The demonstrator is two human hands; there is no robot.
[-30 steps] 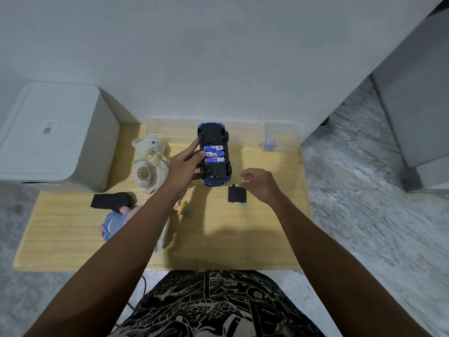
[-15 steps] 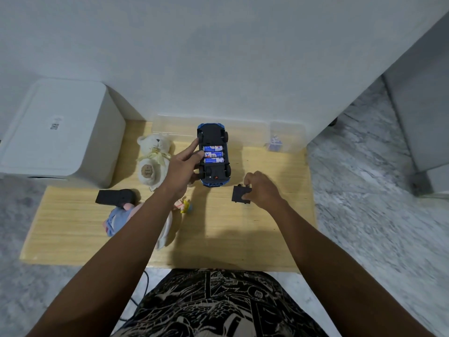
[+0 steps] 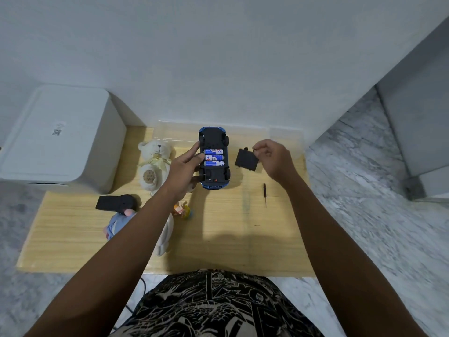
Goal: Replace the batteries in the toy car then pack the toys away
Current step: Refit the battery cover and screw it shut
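We count one toy car (image 3: 214,158), three batteries (image 3: 213,157), one battery cover (image 3: 246,159), one screwdriver (image 3: 264,193), one black remote controller (image 3: 116,203), one white teddy bear (image 3: 154,166), one blue-clothed doll (image 3: 118,223) and one small yellow figurine (image 3: 182,209). All except the cover and the car rest on the wooden surface (image 3: 228,229).

The toy car is blue with a black underside. It lies upside down near the far middle of the surface, wheels up, four black wheels visible. Its battery compartment is uncovered. The three batteries sit side by side across the chassis, each with a blue and white label. A small red switch shows on the underside near the end closer to us.

Our left hand (image 3: 185,166) grips the car along its left side, fingers curled against the chassis edge beside the batteries. Our right hand (image 3: 273,158) pinches the battery cover between thumb and fingertips at its upper right corner. The cover is a flat black square, tilted, held just right of the car and apart from it.

The screwdriver lies on the surface below the right hand, handle pointing away from us. A clear plastic container (image 3: 243,132) stands at the far edge behind the car. A white box (image 3: 56,139) stands at the left of the surface.
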